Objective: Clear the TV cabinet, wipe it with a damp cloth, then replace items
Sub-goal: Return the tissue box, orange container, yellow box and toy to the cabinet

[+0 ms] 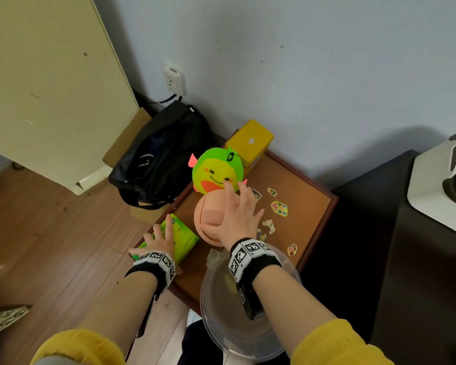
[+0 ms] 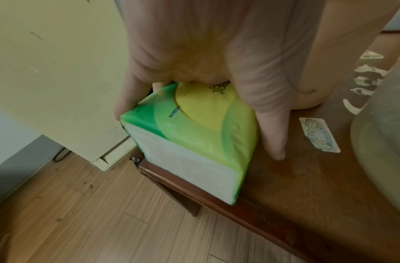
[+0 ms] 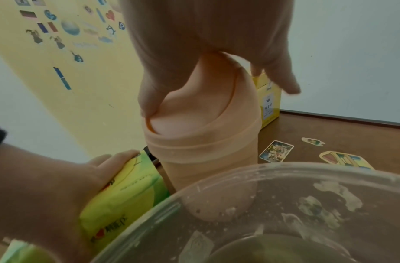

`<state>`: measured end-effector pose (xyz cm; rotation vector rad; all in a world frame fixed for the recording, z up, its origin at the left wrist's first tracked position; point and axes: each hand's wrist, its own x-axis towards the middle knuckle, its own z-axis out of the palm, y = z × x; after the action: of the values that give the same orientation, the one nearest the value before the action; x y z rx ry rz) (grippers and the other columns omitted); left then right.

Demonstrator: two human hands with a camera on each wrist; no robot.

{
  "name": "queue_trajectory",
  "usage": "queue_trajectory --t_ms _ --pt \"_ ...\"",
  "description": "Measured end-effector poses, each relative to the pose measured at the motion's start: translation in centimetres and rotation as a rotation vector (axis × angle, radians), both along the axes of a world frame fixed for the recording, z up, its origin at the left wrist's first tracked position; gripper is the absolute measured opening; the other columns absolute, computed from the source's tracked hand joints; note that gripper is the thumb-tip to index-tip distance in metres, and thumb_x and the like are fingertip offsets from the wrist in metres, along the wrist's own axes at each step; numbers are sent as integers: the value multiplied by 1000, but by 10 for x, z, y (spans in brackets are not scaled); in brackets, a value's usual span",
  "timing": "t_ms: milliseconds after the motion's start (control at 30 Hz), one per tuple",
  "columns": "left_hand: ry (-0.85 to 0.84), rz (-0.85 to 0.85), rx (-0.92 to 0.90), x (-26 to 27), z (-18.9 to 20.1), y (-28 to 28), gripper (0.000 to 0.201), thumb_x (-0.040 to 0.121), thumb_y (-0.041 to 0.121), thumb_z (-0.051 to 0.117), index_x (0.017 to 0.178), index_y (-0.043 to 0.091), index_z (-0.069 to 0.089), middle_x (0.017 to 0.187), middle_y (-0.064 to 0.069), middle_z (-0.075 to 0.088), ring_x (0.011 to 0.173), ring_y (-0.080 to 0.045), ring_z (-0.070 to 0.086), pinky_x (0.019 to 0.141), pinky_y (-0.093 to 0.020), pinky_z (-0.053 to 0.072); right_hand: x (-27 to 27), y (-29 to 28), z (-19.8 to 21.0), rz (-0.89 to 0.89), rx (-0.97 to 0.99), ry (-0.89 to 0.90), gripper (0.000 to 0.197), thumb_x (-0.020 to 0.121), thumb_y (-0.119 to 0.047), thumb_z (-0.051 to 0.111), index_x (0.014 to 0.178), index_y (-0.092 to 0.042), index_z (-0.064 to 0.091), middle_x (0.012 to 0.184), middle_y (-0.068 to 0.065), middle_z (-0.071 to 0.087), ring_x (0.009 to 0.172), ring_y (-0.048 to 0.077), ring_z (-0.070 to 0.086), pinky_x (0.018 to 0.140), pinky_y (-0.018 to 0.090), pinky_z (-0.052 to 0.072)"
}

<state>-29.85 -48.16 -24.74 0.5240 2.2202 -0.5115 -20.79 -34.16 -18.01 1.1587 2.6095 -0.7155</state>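
Note:
A small brown cabinet [image 1: 308, 206] carries stickers on its top. At its left front corner lies a green tissue pack [image 1: 184, 239] [image 2: 189, 160] [image 3: 126, 192], and my left hand [image 1: 158, 239] [image 2: 196, 133] grips it from above, thumb on one side and fingers on the other. A peach bin with a swing lid [image 1: 208, 222] [image 3: 201, 142] stands beside it. My right hand [image 1: 237, 209] [image 3: 216, 96] rests on the bin's top with fingers spread, the thumb at the lid. One fingertip touches a green plush toy [image 1: 216, 169] behind. A yellow tin [image 1: 249, 140] [image 3: 269, 106] stands at the back.
A clear plastic basin [image 1: 248, 343] [image 3: 239, 170] sits at the cabinet's front edge under my right forearm. A black bag [image 1: 156, 154] lies on the floor to the left, by a cream wardrobe [image 1: 50, 88]. A dark unit [image 1: 419, 259] with a white appliance [image 1: 437, 188] stands to the right.

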Motion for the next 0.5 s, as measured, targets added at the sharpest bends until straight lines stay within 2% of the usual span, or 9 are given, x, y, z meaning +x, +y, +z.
queue_trajectory --t_ms 100,167,233,333,400,500 --pt "42 -44 20 0 0 -1 146 58 45 86 143 28 -32 152 -5 12 134 -30 27 91 -56 45 5 -3 0 92 142 -51 87 76 -69 56 140 -25 17 144 6 16 136 30 16 113 61 10" --pt "30 -60 25 -3 3 -2 146 57 44 86 145 29 -29 152 -4 12 134 -30 28 93 -57 43 8 -2 1 123 162 -52 81 80 -69 49 141 -22 25 144 5 22 134 30 22 114 58 9" --pt "10 -73 17 -7 9 -2 144 58 43 86 145 30 -28 154 -4 10 137 -30 25 98 -61 39 9 -3 3 142 175 -29 79 81 -68 48 141 -21 27 145 5 24 135 29 23 113 59 10" --pt "3 -88 14 -8 17 -1 143 60 43 85 145 30 -28 154 -4 9 138 -31 23 99 -62 37 12 -10 4 168 151 -61 89 79 -69 50 146 -20 17 149 7 16 142 31 14 110 65 9" --pt "25 -84 25 -7 22 -2 142 59 44 85 145 31 -28 153 -3 11 137 -30 26 98 -61 39 14 -17 1 170 103 -133 102 74 -71 55 146 -22 3 152 9 5 144 36 0 107 70 7" --pt "38 -84 44 -7 29 -3 137 63 43 83 146 31 -26 152 -4 13 136 -29 27 98 -58 41 11 -21 -4 124 31 -182 108 72 -62 66 133 -32 -17 153 8 -5 143 41 -8 106 72 16"
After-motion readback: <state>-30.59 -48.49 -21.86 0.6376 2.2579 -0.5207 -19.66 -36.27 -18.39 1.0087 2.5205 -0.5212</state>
